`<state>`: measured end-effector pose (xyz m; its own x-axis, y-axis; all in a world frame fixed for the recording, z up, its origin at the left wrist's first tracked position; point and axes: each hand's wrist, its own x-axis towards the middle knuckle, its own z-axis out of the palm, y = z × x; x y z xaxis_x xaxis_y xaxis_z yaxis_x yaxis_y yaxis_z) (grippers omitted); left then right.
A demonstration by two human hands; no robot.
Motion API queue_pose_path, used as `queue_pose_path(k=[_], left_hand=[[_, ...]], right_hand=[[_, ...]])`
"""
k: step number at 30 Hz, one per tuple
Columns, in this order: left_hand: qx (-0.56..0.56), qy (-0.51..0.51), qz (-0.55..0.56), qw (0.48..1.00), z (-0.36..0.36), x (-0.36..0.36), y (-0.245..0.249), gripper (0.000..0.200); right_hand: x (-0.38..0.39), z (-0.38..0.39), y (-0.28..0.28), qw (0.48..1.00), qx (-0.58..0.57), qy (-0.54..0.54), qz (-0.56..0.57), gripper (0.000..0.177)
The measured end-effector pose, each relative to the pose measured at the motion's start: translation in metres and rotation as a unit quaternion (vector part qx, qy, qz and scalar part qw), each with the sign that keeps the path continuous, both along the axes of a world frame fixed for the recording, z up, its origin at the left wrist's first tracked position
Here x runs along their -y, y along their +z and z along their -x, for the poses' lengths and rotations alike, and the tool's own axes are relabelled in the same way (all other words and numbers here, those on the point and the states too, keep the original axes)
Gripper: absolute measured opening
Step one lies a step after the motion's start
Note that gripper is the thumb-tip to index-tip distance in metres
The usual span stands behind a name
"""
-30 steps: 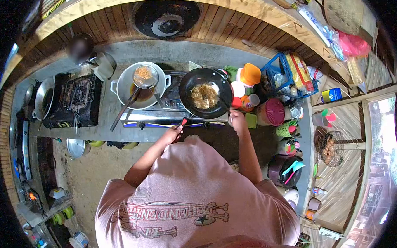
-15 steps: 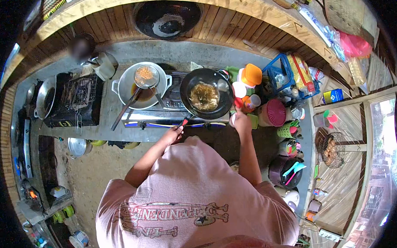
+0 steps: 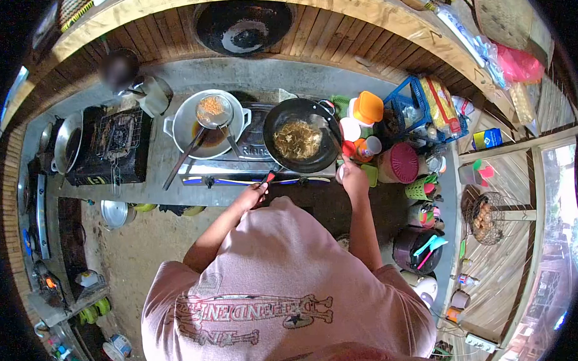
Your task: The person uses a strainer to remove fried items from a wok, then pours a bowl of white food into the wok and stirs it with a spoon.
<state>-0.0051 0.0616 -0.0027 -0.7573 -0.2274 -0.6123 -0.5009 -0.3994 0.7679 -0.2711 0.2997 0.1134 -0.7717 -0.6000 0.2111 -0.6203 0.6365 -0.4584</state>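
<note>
Though crowded, concrete [image 3: 164,156] under wok [image 3: 300,139]; planks [image 3: 163,32]

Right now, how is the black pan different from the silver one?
The black metal wok holds yellowish noodles; the silver metal pan holds brown liquid and a wire strainer. The left hand holds the wok's handle; no hand touches the silver pan. Both are round, side by side.

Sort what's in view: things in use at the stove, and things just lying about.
In use: left hand gripping the wok handle; wok; noodles; right hand beside it.
Lying about: silver pot with strainer; grill; orange-lidded tub; blue basket.
</note>
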Motion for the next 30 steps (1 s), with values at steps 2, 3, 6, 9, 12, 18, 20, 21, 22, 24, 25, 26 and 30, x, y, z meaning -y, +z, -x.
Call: queue_pose_path(k=[2,3,6,9,12,18,20,21,22,24,25,26,30], left_hand=[[-0.006,-0.007,0.014,1.0,0.001,0.002,-0.007,0.039],[-0.01,-0.014,0.027,0.999,0.001,0.002,-0.01,0.041],[-0.003,0.011,0.011,1.0,0.003,0.0,0.004,0.039],[-0.015,0.023,0.012,1.0,0.003,0.0,-0.001,0.039],[-0.014,0.002,0.043,0.999,0.003,0.002,-0.016,0.04],[-0.008,0.015,0.011,1.0,0.003,0.002,-0.015,0.036],[-0.003,0.018,0.013,1.0,0.003,0.001,-0.01,0.036],[0.002,0.022,0.015,1.0,0.004,0.001,-0.01,0.037],[0.002,0.022,0.015,1.0,0.005,0.002,-0.01,0.037],[-0.01,0.006,0.026,1.0,0.004,0.003,-0.014,0.038],[-0.01,0.005,0.026,1.0,0.003,0.004,-0.02,0.038],[-0.012,0.001,0.024,1.0,0.004,0.005,-0.025,0.039],[-0.012,-0.008,0.051,0.999,0.002,0.005,-0.014,0.041]], right_hand=[[-0.001,0.007,-0.016,0.999,-0.008,-0.034,-0.032,0.032],[-0.006,0.018,-0.045,0.999,-0.039,-0.002,-0.021,0.033],[-0.003,0.027,-0.061,0.975,0.213,-0.047,0.047,0.032],[0.0,0.023,-0.055,0.902,0.416,-0.085,0.081,0.031],[-0.003,0.026,-0.051,0.968,0.25,-0.013,0.034,0.032],[0.005,0.005,-0.009,0.998,0.049,-0.035,-0.014,0.034],[0.001,0.01,-0.033,0.997,-0.071,-0.006,-0.041,0.036],[0.001,0.008,-0.033,0.997,-0.071,-0.006,-0.041,0.036],[0.003,0.005,-0.034,0.999,0.044,-0.016,-0.006,0.032],[0.008,-0.002,-0.027,0.986,0.16,-0.026,0.028,0.029],[0.014,-0.005,-0.014,0.962,0.262,-0.071,0.013,0.029],[0.018,-0.007,-0.005,0.926,0.36,-0.115,-0.001,0.029],[0.005,0.003,-0.006,0.975,0.22,-0.019,0.013,0.031]])
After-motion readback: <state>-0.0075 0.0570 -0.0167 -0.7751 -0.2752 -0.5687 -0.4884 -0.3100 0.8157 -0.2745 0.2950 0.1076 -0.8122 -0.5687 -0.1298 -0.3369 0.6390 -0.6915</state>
